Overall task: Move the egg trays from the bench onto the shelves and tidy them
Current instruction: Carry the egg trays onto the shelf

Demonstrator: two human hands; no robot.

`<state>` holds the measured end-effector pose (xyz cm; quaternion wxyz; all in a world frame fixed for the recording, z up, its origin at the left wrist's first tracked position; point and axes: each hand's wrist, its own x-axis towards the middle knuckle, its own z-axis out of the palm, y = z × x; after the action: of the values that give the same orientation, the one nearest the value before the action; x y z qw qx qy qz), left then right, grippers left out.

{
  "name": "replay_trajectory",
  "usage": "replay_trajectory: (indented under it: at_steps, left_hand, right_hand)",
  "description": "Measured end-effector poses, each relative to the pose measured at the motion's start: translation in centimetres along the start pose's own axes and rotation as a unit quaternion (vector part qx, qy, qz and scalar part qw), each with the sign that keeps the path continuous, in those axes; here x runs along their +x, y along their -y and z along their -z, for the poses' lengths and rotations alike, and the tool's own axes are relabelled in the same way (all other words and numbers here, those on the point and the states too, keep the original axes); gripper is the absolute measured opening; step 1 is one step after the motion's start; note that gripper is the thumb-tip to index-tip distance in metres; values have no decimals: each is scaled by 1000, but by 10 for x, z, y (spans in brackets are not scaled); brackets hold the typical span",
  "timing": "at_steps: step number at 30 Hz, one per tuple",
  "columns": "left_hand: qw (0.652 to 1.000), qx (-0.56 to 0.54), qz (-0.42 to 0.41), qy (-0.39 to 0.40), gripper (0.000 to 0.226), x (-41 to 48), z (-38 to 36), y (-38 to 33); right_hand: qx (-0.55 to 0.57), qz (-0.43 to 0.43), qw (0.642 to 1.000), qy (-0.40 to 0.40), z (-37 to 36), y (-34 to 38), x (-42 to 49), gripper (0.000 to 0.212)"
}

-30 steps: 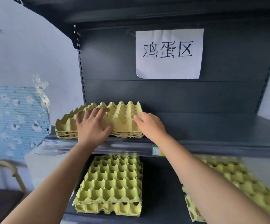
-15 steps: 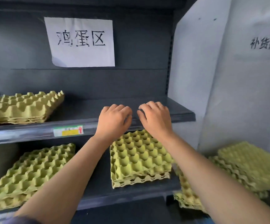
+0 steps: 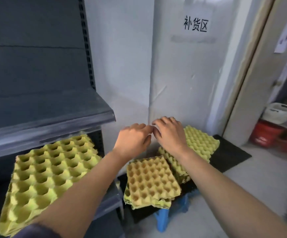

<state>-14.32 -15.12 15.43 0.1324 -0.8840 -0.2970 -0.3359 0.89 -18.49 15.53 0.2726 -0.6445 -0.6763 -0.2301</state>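
Two stacks of yellow egg trays lie on a low black bench [image 3: 232, 156] with blue legs: a near stack [image 3: 150, 183] with cups up and a far stack [image 3: 201, 143] with bumps up. My left hand [image 3: 133, 140] and my right hand [image 3: 169, 134] hover side by side above the bench, fingers loosely curled, holding nothing and touching no tray. A further stack of egg trays [image 3: 48, 176] rests on the lower shelf at the left. The dark grey upper shelf [image 3: 53, 121] above it shows no trays in this view.
A white wall panel with a paper sign [image 3: 195, 24] stands behind the bench. At the right an open doorway shows red containers [image 3: 268, 136] and a white bag on the floor. The shelf upright [image 3: 87, 48] stands left of my hands.
My view has swung right from the shelf to the bench. Both hands left the upper shelf's tray stack and now hang empty above the bench stacks.
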Motion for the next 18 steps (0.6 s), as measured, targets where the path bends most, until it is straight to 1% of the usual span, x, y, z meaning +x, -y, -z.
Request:
replay_trajectory:
  at_steps: [2, 4, 5, 8, 10, 14, 18]
  left_hand:
    - [1000, -22, 4, 19, 21, 22, -34, -3]
    - [998, -34, 7, 46, 30, 40, -63, -5]
    - [997, -39, 10, 60, 33, 48, -78, -6]
    - [991, -39, 39, 122, 24, 61, -115, -3]
    - [985, -35, 65, 158, 24, 61, -139, 2]
    - [960, -27, 141, 241, 26, 51, -183, 8]
    - [920, -20, 245, 306, 26, 30, -227, 9]
  right_hand:
    - [-14, -18, 1000, 15, -14, -33, 5, 33]
    - [-26, -32, 999, 26, -27, -60, 9, 36]
    - [-29, -39, 998, 39, -35, -74, 10, 35]
    - [-32, -47, 995, 83, -58, -114, 9, 25]
    - [-22, -47, 991, 122, -76, -139, 4, 25]
    - [-6, -39, 977, 209, -121, -183, -10, 30]
    - [30, -33, 957, 287, -166, -218, -20, 31]
